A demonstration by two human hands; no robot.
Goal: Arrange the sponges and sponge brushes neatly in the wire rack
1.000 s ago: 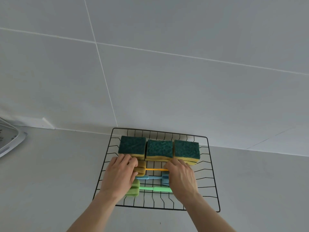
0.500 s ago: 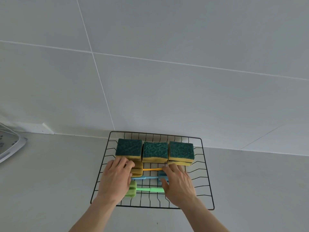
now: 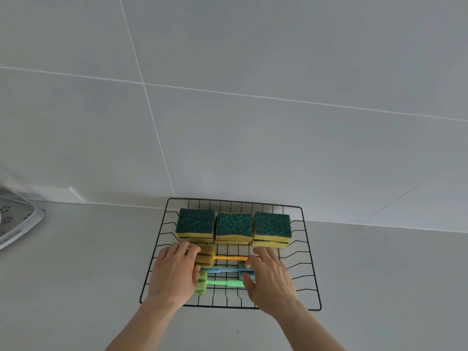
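Note:
A black wire rack [image 3: 310, 259] lies on the grey counter against the wall. Three stacks of green-topped yellow sponges [image 3: 234, 228] stand side by side along its back. In front lie three sponge brushes, heads to the left: an orange one [image 3: 225, 258], a blue one [image 3: 222, 270] and a green one [image 3: 222, 283]. My left hand [image 3: 174, 273] rests flat over the brush heads, fingers spread. My right hand [image 3: 269, 279] lies over the handle ends, fingers apart, fingertips touching the handles. Neither hand grips anything.
A white appliance [image 3: 12, 224] sits at the left edge, and a white wall socket [image 3: 60, 195] is on the wall behind it. Grey tiled wall rises directly behind the rack. Grey counter surrounds the rack.
Both hands have loosened and slid slightly back toward me over the brushes; the right hand's fingers have spread. The brushes now lie parallel. The camera has tilted a little.

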